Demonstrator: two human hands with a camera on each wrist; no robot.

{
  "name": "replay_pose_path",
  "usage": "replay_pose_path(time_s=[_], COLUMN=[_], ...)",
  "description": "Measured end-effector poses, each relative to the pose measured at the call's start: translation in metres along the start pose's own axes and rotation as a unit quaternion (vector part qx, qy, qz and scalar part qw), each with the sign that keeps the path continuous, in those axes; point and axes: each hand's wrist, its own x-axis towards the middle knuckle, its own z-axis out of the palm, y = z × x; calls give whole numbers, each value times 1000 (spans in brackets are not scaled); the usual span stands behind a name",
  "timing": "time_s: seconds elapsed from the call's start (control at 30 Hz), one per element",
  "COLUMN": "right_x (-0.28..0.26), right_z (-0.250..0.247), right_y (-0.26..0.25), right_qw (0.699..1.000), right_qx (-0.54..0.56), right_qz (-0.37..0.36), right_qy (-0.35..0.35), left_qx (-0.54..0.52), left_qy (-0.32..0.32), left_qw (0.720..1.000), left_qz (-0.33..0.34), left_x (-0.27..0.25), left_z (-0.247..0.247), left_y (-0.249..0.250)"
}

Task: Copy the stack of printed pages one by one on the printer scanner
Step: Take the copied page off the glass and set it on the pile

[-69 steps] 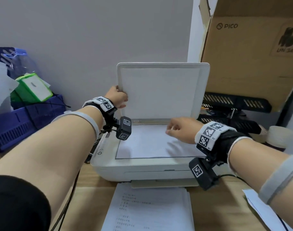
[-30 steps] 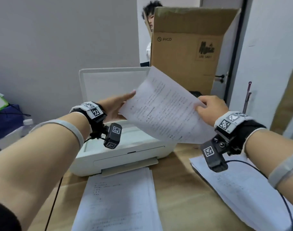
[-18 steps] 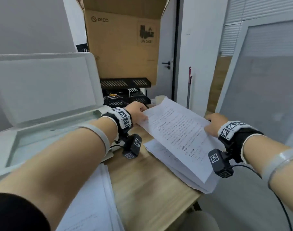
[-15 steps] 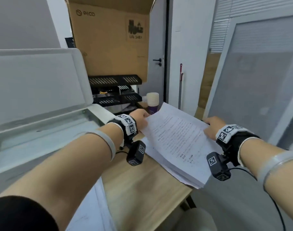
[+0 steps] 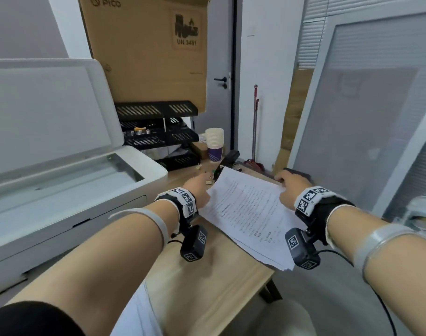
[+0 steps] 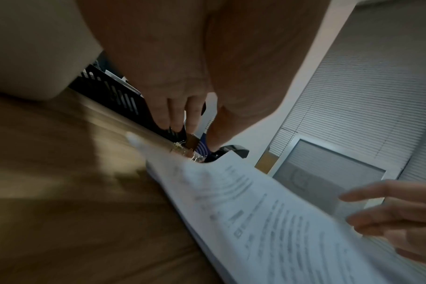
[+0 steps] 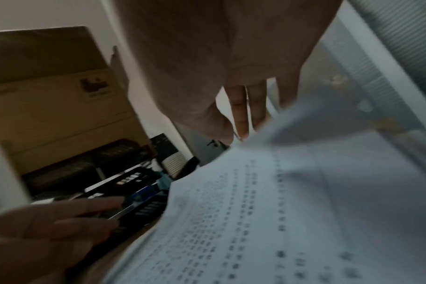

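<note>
The left hand (image 5: pixel 197 189) sits at the 9 o'clock edge of the top page (image 5: pixel 245 209). In the left wrist view its fingers (image 6: pixel 176 113) point down, loosely straight, tips beyond the sheet's far corner; whether any of them touches paper I cannot tell. The right hand (image 5: pixel 291 187) is at the 3 o'clock edge; in the right wrist view its fingers (image 7: pixel 241 113) run nearly straight down behind the raised edge, thumb in front, so it seems to hold the edge lightly, though blur hides the contact.

The page lies on a pile (image 5: pixel 267 251) of printed sheets at the right corner of the wooden desk (image 5: pixel 202 287), overhanging it. The printer (image 5: pixel 86 190) stands at 9 o'clock with its lid (image 5: pixel 44 112) up and the glass (image 5: pixel 69 183) bare. More sheets (image 5: pixel 136 314) lie at 6 o'clock, in front of the printer.

At 12 o'clock, past the pile, stand black trays (image 5: pixel 158 132), stacked paper cups (image 5: pixel 214 144), a cardboard box (image 5: pixel 146 49), and small clips (image 5: pixel 208 178) scattered by the left fingertips.

Only the head view shows the printer's glass and the whole pile. The wrist views show the undersides of the fingers, and each shows the other hand across the sheet.
</note>
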Motion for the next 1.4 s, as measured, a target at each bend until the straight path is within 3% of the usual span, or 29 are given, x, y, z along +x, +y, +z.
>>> replay_pose_path(time_s=[0.1,0.17,0.23,0.33,0.43,0.57,0.7,0.87,1.03,1.13,1.4], right_x=[-10,-23,-41,-73,-96,-115,-122,-121,-119,-122,-121], right_z=[-2,3,19,54,84,107,125,144,159,156,152], right_y=[-42,-78,-115,-160,-191,-217,-235,-249,-258,-257,-255], right_qw=[997,992,975,923,900,892,909,919,920,923,922], right_qx=[-29,-11,45,124,119,136,51,-28,-16,-53,-36], right_qz=[-63,-128,-169,-181,-211,-240,-307,-299,-297,-303,-300], right_qy=[18,-19,-134,-316,-363,-358,-277,-256,-257,-230,-244], left_qx=[-18,-73,-127,-163,-114,-49,36,64,88,96,121], left_qy=[20,17,-6,-42,-62,-72,-54,-76,-53,-61,-80], left_qw=[999,997,992,986,991,993,987,969,966,961,952], left_qz=[31,32,25,3,-21,-81,-144,-224,-239,-252,-270], left_x=[-11,-27,-48,-85,-124,-174,-215,-247,-258,-260,-263], left_z=[-11,-23,-36,-52,-67,-85,-95,-92,-90,-88,-80], left_y=[-7,-12,-20,-40,-68,-103,-129,-149,-148,-148,-154])
